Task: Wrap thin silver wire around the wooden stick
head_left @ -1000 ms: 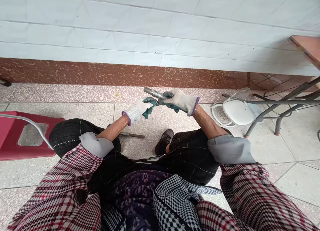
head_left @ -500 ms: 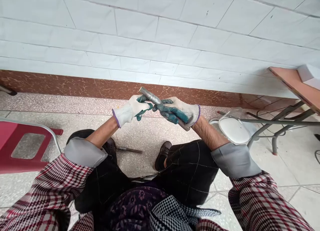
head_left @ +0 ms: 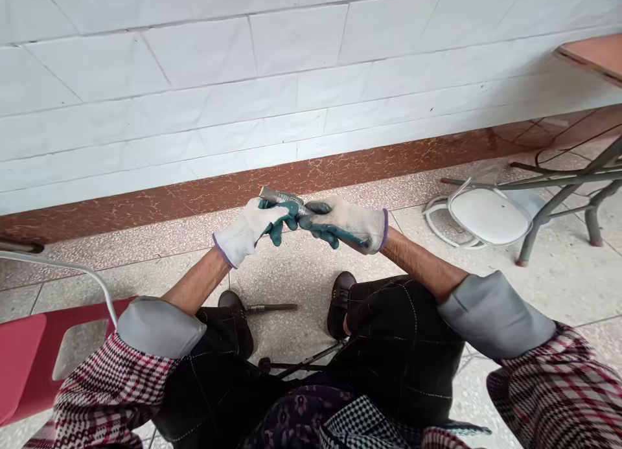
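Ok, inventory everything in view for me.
wall: 1, white, ahead
skirting: 1, brown, wall's foot
floor: 1, pale, below
held rod: 1, grey, centre
floor rod: 1, brown, on floor, below centre
chair: 1, red, left edge
seat: 1, white, floor at right
table: 1, brown top, far right
bars: count unclear, dark, below floor rod
trousers: 1, black, lower centre
sleeves: 2, checked, lower corners
shoes: 2, dark, floor
left grip: 1, white-green glove, at held rod
right grip: 1, white-green glove, around held rod
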The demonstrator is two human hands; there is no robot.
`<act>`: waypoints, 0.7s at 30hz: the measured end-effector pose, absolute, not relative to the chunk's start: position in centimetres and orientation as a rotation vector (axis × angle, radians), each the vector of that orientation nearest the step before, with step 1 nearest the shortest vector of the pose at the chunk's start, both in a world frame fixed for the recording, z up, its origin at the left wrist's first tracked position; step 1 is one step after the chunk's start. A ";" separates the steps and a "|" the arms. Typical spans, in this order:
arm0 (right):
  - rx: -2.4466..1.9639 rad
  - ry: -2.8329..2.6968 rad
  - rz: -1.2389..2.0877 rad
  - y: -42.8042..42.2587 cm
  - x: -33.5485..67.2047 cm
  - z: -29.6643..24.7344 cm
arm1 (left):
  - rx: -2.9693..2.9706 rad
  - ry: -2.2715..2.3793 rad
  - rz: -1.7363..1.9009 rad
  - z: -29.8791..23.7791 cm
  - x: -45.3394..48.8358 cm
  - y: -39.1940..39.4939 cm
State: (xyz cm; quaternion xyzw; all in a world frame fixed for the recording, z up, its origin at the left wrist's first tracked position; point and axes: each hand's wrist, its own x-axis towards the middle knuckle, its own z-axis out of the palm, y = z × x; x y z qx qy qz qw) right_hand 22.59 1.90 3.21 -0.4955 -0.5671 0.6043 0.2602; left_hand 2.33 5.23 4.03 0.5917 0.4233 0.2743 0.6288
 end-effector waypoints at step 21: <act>-1.553 -1.976 0.795 1.2 22.9 3.0 | 1.064 1.179 0.878 3.0 5.0 3.9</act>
